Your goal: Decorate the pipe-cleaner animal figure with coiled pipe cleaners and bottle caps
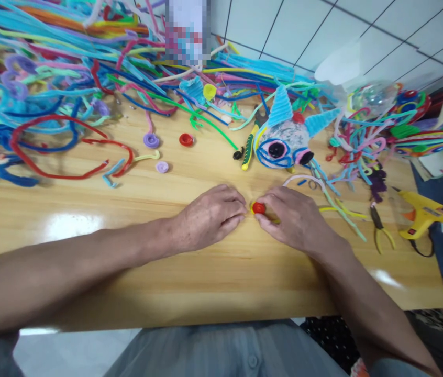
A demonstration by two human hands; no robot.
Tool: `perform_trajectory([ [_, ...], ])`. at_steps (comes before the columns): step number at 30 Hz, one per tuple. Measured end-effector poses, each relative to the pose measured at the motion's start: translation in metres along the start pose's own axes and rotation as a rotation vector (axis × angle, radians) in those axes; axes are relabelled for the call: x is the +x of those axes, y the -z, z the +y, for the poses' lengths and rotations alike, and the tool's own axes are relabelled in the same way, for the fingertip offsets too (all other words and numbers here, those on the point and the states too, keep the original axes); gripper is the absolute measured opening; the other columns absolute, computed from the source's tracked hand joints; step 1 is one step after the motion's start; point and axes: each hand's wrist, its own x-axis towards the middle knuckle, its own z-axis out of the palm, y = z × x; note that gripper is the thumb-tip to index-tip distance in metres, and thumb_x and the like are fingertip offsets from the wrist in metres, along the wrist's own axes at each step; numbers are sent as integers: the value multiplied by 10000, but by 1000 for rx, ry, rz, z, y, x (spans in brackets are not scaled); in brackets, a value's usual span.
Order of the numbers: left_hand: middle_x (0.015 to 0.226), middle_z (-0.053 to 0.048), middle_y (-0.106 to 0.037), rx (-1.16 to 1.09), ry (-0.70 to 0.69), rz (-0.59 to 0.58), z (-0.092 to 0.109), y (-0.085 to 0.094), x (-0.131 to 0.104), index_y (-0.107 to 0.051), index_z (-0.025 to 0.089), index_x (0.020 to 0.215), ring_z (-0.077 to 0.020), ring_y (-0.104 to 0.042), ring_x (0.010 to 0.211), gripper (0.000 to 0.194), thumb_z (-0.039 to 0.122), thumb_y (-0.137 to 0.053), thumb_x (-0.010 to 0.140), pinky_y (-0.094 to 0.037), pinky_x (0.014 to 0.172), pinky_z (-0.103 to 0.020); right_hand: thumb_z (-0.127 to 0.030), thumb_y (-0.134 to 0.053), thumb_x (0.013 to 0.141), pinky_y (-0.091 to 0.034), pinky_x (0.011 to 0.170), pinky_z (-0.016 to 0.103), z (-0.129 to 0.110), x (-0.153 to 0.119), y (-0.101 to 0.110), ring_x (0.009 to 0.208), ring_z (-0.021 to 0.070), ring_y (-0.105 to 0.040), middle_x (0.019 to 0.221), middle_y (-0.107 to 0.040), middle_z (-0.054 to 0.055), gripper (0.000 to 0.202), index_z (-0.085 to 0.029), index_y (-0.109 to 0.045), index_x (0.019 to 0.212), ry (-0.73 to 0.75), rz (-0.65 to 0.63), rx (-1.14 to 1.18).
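Between the thumb and fingers of my right hand [294, 214] is a small coil of red pipe cleaner [258, 208] with a yellow edge. My left hand [217, 215] is just to the left of it, its fingertips pressed together over the table; whatever they pinch is too small or hidden to name. Beyond my hands sits a craft animal head [290, 136] with pointed blue ears, a speckled top and round black eyes ringed in pink and blue. Green-handled pliers [248, 149] lie against its left side, near a small black coil [237, 154].
Pipe cleaners [60, 42] in many colours heap along the back and left. Red [186, 139] and purple [151, 140] coils lie left of centre. On the right are yellow-handled pliers [381, 233], a yellow glue gun [425, 212] and tangled pipe-cleaner pieces [357, 141]. White tiles [284, 31] rise behind.
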Motion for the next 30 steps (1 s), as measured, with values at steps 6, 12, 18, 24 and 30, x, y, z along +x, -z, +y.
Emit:
perform_trajectory([
  [6,1108,-130,-791,-26,24,-10,1,1,0,-758,172,1030,-242,-728,1080,229,205,-533,1060,-577,1009,-421,-241,-659,881,-536,726,375,0,1,-2,822,244,-679,898,-722,69,92,-231,-652,972,-11,-4,2],
  [12,1073,-78,-813,-541,447,-4,14,4,2,-756,184,1120,-197,-748,969,210,300,-612,1022,-583,899,-338,-202,-667,878,-574,732,380,-6,2,4,832,242,-711,921,-725,65,178,-238,-617,1045,48,162,94],
  [18,957,-24,-795,-1135,768,-135,20,3,7,-773,174,1025,-163,-727,905,239,342,-826,863,-566,910,-308,-212,-695,880,-597,748,405,-17,4,8,865,258,-739,960,-758,79,243,-241,-634,1113,124,287,52],
  [24,933,-35,-799,-1295,790,-115,18,-5,5,-786,167,960,-177,-756,962,362,499,-881,850,-563,991,-317,-245,-701,919,-586,739,402,-23,6,2,860,255,-741,969,-780,87,213,-238,-654,1127,157,315,-17],
  [30,965,-51,-821,-1297,820,-57,17,-4,6,-793,165,978,-167,-756,902,385,478,-925,797,-570,932,-306,-222,-740,932,-615,777,377,-23,6,-5,917,243,-760,1035,-784,107,278,-199,-651,1194,137,391,70],
])
